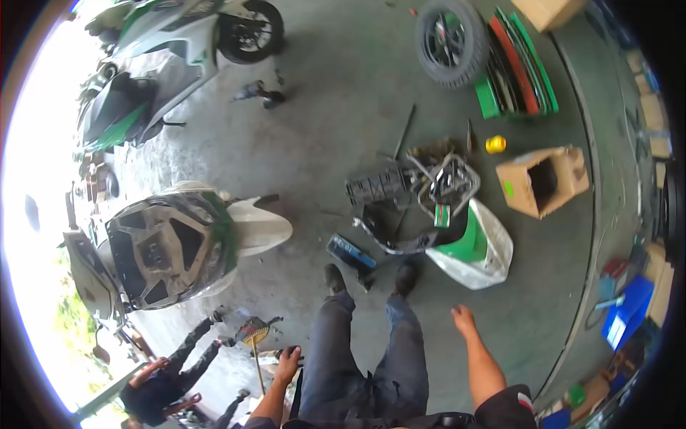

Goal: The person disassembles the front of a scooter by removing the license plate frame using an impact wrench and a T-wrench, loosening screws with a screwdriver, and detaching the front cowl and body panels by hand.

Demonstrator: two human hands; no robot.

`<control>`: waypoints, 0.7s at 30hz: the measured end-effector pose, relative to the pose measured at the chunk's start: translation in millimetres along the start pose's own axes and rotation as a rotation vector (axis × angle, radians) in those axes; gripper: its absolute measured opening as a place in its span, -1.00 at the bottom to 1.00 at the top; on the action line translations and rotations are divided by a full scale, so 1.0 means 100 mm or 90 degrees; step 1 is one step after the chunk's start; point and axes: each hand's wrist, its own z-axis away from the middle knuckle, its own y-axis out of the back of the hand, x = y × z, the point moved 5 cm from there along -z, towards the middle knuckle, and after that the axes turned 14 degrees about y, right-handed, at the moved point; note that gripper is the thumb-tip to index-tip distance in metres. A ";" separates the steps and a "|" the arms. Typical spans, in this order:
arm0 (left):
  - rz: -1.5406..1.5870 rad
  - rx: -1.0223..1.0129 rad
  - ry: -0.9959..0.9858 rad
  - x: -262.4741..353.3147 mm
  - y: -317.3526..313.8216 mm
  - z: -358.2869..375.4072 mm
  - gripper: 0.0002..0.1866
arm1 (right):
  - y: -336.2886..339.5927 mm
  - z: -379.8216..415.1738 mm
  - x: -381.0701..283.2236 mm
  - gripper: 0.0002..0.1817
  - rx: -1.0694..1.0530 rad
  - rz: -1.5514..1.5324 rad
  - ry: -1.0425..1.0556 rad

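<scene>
At the lower middle, my left hand [288, 363] is curled around something small and dark that I cannot make out. My right hand [463, 319] hangs over the floor with its fingers closed, and nothing shows in it. On the floor ahead of my shoes lies a blue and black box [351, 252]. Beyond it are a black curved plastic part [389, 239] and a black slatted part [375, 186]. Nearest my right hand is a green and white body panel [479, 247], partly wrapped in clear plastic. A metal frame [457, 182] lies behind it, with a small green and red box [442, 215].
To the left stands a partly stripped scooter [164, 250]; another motorcycle [164, 57] is behind. A loose wheel [451, 43], a carton [522, 186] and a yellow object [495, 144] lie right. A broom [256, 343] and another person [161, 386] are at lower left.
</scene>
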 end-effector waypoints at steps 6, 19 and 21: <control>-0.046 0.044 -0.068 0.02 0.10 -0.13 -0.45 | 0.69 0.27 -0.61 -0.59 0.077 -0.115 -0.103; 0.191 -0.295 0.137 2.81 0.25 -1.73 -0.45 | 1.32 -1.74 -5.05 -0.59 0.015 -0.029 0.030; 0.362 -0.218 0.148 3.81 0.62 -1.68 -0.50 | 1.24 -2.28 -5.85 -0.61 0.000 0.018 0.032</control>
